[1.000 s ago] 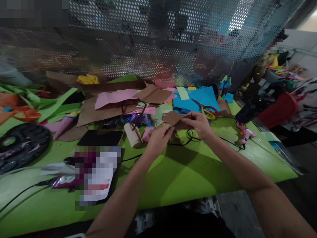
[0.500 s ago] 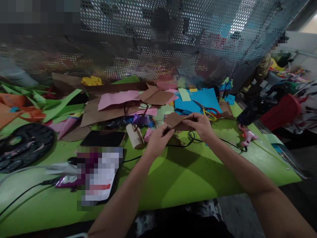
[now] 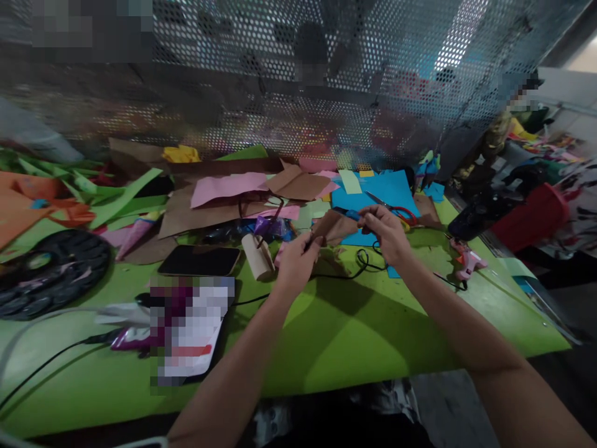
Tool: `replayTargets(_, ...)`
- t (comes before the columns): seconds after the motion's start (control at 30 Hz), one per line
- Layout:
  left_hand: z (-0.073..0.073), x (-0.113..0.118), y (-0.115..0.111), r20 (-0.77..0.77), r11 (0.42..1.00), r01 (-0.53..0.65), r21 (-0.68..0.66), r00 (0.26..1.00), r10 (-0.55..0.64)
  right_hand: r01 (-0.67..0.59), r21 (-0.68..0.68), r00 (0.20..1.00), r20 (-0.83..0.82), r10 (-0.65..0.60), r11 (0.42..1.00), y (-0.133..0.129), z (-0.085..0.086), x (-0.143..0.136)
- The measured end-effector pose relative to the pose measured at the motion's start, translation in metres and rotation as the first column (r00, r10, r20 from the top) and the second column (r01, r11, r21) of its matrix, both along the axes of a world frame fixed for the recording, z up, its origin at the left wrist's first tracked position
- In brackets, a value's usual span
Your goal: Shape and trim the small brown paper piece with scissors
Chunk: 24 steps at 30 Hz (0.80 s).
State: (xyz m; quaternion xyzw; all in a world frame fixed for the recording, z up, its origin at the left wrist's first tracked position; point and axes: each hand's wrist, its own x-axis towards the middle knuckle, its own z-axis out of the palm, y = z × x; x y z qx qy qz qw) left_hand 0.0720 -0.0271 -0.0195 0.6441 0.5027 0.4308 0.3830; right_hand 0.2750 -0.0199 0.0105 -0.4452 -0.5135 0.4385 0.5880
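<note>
One brown paper pc [image 3: 326, 224] is above the surface [image 3: 308, 348], btwn far & near edges; looks cut, unattached afaict. My L hand [image 3: 297, 256] clamps it; R hand [image 3: 386, 233] bunched, can't tell on what.

Craft workshop, scissors [image 3: 387, 205], coloured paper [image 3: 231, 189]

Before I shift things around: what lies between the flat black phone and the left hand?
In the head view, a tan cardboard tube and a pink paper scrap.
</note>
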Motion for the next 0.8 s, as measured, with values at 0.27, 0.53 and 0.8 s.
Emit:
replayTargets(0.27,0.002,0.005,-0.005,-0.021,0.998,0.009,0.058,1.000,-0.008,-0.123,-0.142,0.992,-0.032,0.119,0.982,-0.007,-0.023,-0.032)
replayTargets(0.53,0.002,0.006,-0.006,0.059,0.997,0.078,-0.020,0.995,-0.076,-0.040,-0.098,0.999,0.000,0.040,0.994,-0.002,-0.012,-0.012)
replayTargets(0.8,0.007,-0.002,-0.003,0.144,0.998,0.059,-0.001,0.988,-0.059,0.059,0.022,0.998,0.021,-0.059,0.998,0.003,0.000,0.010)
